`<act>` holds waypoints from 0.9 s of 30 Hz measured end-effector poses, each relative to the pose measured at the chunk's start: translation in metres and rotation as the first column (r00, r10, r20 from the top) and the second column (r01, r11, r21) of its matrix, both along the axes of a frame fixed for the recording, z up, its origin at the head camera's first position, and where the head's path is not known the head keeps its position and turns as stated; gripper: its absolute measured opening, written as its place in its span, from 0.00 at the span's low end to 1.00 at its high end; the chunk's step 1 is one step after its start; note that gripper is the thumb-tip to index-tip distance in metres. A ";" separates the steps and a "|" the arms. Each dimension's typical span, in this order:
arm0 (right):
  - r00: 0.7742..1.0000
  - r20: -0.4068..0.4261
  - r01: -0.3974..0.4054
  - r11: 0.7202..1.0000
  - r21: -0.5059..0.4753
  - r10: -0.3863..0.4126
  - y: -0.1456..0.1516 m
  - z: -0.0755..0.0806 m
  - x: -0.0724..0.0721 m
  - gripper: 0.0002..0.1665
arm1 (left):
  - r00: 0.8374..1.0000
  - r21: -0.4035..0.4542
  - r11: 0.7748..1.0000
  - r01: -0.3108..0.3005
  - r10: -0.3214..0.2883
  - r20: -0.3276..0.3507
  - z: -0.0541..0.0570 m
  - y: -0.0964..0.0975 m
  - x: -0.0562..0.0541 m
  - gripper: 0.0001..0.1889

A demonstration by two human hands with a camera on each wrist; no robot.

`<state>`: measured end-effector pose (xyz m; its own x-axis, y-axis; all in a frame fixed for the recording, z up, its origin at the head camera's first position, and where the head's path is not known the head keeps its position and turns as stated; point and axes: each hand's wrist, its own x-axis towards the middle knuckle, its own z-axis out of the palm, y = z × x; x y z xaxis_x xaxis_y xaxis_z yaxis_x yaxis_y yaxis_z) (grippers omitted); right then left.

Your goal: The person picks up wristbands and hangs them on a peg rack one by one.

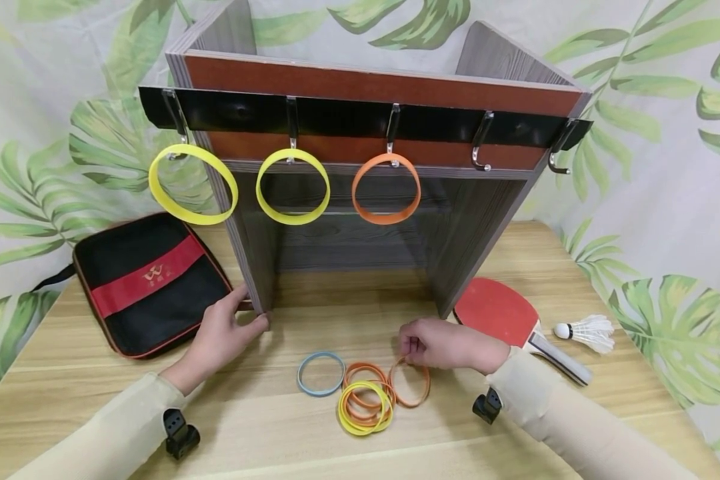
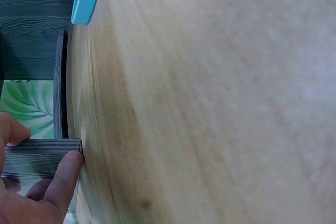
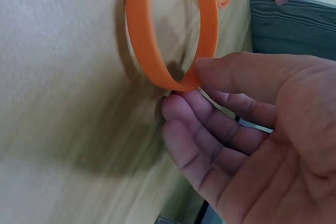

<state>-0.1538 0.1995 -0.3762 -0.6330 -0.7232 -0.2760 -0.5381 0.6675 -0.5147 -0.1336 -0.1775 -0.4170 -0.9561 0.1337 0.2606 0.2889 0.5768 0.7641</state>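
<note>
My right hand pinches an orange silicone wristband between thumb and fingers, at the right of a loose pile. In that pile lie more orange wristbands and yellow wristbands, with a blue wristband just left of them. On the left, my left hand grips the lower front edge of the grey wooden stand. The left wrist view shows its thumb and fingers on either side of the panel.
Across the stand's top runs a black hook rail. Two yellow bands and one orange band hang there; the two right hooks hold nothing. A black-red case lies left, a table tennis bat and shuttlecock right.
</note>
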 end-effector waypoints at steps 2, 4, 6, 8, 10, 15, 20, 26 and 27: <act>1.000 0.004 0.006 1.000 -0.004 -0.006 0.001 0.003 -0.001 0.07 | 1.000 0.002 1.000 0.002 -0.002 0.002 0.000 0.000 0.000 0.26; 1.000 0.013 0.016 1.000 -0.009 -0.016 0.003 0.005 -0.002 0.07 | 1.000 0.004 1.000 0.002 -0.002 0.004 0.000 -0.001 0.000 0.26; 0.999 0.023 0.024 1.000 -0.011 -0.024 0.004 0.007 -0.002 0.07 | 1.000 0.006 1.000 0.001 -0.001 0.005 0.000 -0.001 0.000 0.26; 0.999 0.040 0.029 1.000 -0.012 -0.029 0.006 0.009 -0.002 0.07 | 1.000 0.006 1.000 0.000 0.000 0.005 0.000 -0.001 0.000 0.26; 0.999 0.040 0.016 1.000 -0.014 -0.015 0.008 0.011 -0.002 0.06 | 1.000 0.003 1.000 -0.001 0.001 0.007 0.000 -0.001 0.001 0.26; 0.998 0.056 0.004 1.000 -0.003 -0.004 0.018 0.017 -0.002 0.05 | 1.000 -0.013 1.000 -0.001 0.001 0.012 0.001 -0.001 0.001 0.27; 0.997 0.080 0.002 1.000 -0.008 -0.002 0.025 0.026 0.000 0.06 | 1.000 -0.020 1.000 -0.005 0.005 0.013 0.000 -0.002 0.002 0.26; 0.993 0.120 0.029 0.999 -0.036 -0.025 0.031 0.044 0.005 0.04 | 1.000 -0.011 1.000 0.003 -0.003 0.011 -0.002 0.000 0.000 0.26; 0.993 0.116 0.034 0.998 -0.043 -0.029 0.031 0.047 0.006 0.04 | 1.000 -0.012 1.000 0.002 -0.002 0.011 -0.002 0.000 0.000 0.26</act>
